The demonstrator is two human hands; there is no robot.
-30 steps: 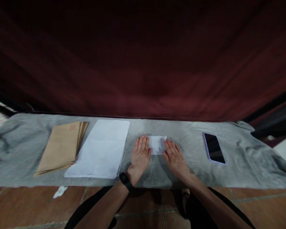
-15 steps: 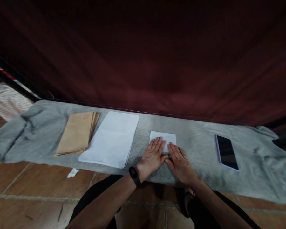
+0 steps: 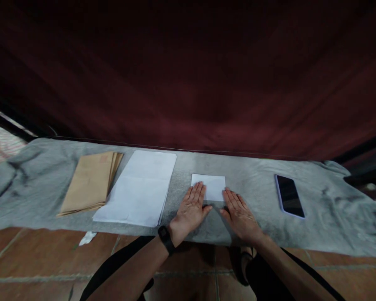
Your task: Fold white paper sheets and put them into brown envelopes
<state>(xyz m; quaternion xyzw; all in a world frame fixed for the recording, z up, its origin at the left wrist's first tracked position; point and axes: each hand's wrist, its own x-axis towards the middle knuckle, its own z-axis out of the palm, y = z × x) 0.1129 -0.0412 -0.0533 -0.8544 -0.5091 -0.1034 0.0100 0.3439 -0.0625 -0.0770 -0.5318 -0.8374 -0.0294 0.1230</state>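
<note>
A small folded white paper (image 3: pixel 210 185) lies on the grey cloth (image 3: pixel 253 196) in front of me. My left hand (image 3: pixel 190 209) rests flat with fingers stretched out over the paper's lower left corner; a black band sits on that wrist. My right hand (image 3: pixel 240 213) lies flat too, fingers spread, its tips at the paper's lower right edge. Neither hand grips anything.
A stack of white sheets (image 3: pixel 141 188) lies left of my hands, with a pile of brown envelopes (image 3: pixel 89 183) beyond it. A dark phone (image 3: pixel 288 195) lies to the right. A dark red curtain (image 3: pixel 188 83) hangs behind. A paper scrap (image 3: pixel 87 238) is on the tiled floor.
My hands came together over the folded paper, then slid apart again toward its lower corners. The view shifted with my head.
</note>
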